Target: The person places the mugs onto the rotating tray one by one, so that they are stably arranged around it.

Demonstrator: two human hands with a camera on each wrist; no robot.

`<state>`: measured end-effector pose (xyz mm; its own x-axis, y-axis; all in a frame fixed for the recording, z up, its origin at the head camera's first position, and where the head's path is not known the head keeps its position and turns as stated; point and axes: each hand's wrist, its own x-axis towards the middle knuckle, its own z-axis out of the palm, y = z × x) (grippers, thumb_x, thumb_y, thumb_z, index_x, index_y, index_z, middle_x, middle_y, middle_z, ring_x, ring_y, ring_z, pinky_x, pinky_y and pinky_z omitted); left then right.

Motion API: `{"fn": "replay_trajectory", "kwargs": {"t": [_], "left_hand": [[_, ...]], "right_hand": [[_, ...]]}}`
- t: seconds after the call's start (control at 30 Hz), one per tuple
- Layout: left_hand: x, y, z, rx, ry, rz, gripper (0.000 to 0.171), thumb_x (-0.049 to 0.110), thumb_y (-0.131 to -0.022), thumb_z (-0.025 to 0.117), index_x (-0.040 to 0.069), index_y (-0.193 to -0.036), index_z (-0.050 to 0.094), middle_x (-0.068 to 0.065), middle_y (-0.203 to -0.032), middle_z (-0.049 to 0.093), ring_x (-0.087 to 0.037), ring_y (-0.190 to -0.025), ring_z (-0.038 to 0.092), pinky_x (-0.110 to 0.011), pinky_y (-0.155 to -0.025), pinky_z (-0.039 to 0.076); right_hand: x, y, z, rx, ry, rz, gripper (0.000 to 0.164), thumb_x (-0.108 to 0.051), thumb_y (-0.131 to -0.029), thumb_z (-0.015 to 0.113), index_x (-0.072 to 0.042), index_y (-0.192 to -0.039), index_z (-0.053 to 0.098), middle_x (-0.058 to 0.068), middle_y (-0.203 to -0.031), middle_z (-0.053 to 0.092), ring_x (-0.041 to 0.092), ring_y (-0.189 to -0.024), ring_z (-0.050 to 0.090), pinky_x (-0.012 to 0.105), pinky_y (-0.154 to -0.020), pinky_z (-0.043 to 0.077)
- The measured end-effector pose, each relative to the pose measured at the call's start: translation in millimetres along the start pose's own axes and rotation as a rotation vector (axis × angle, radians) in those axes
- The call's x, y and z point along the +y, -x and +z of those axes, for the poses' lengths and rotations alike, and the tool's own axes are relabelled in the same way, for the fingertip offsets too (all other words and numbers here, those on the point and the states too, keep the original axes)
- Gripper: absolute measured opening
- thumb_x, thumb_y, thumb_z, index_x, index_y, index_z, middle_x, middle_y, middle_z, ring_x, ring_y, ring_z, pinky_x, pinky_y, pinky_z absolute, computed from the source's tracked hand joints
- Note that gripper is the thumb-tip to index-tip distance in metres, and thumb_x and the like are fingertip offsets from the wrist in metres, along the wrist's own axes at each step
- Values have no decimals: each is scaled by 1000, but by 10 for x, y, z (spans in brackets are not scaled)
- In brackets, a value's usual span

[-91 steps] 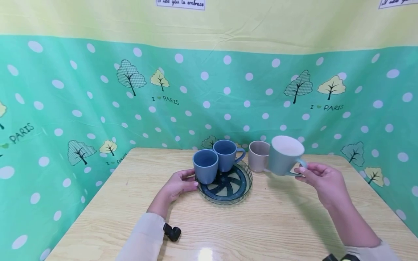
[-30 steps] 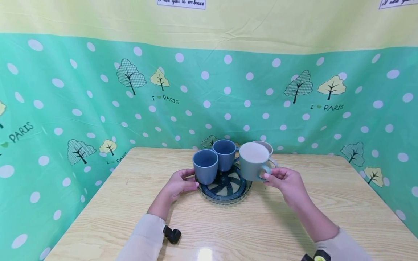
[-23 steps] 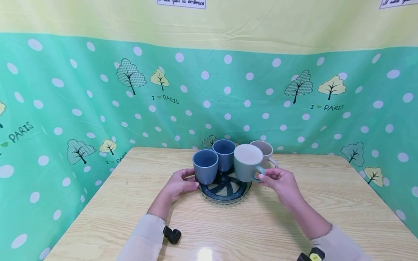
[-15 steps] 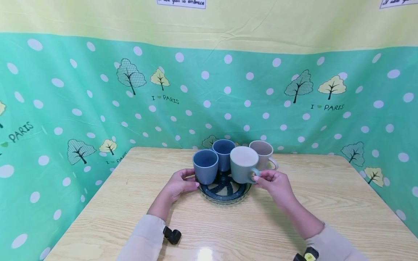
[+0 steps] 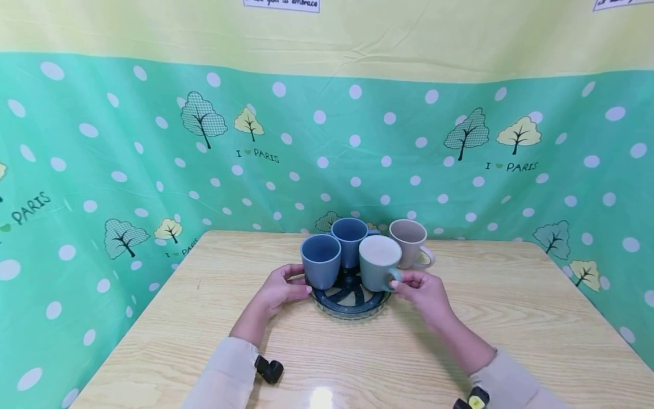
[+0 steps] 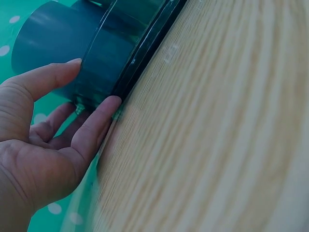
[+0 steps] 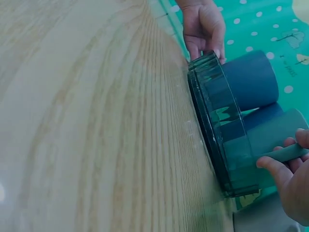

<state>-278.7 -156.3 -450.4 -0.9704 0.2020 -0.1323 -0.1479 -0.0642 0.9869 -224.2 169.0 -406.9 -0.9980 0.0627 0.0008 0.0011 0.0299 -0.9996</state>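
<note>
A round dark, clear-walled tray sits on the table with two blue mugs in it, a front one and a rear one. My left hand rests against the tray's left side, thumb at the rim and fingers along the wall in the left wrist view. With my right hand I pinch the handle of a pale green mug with a white inside. It is upright within the tray's right side, its base seen through the wall in the right wrist view.
A pinkish-grey mug stands on the table just behind and right of the tray, its handle pointing right. The wooden table ends at a green dotted curtain behind and at both sides.
My right hand has carried the pale green mug left and down, from above the table at the right into the tray. My left hand has stayed at the tray's side.
</note>
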Motion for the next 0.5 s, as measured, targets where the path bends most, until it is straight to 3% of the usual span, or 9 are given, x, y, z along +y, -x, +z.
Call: {"fn": "replay_trajectory", "kwargs": {"t": [0.37, 0.5], "left_hand": [[25, 41, 21, 9, -3, -4, 61, -12, -75, 75, -5, -130, 50, -22, -134, 49, -27, -107, 61, -40, -84, 59], [18, 41, 16, 11, -22, -7, 65, -11, -75, 76, -3, -133, 48, -21, -134, 49, -29, -111, 59, -39, -84, 58]], "right_hand": [[-30, -95, -40, -13, 50, -2, 22, 3, -88, 68, 16, -104, 60, 9, -86, 66, 20, -84, 67, 36, -81, 59], [-47, -132, -66, -17, 81, 14, 25, 3, -88, 69, 16, -107, 60, 10, -88, 66, 20, -85, 66, 35, -82, 59]]}}
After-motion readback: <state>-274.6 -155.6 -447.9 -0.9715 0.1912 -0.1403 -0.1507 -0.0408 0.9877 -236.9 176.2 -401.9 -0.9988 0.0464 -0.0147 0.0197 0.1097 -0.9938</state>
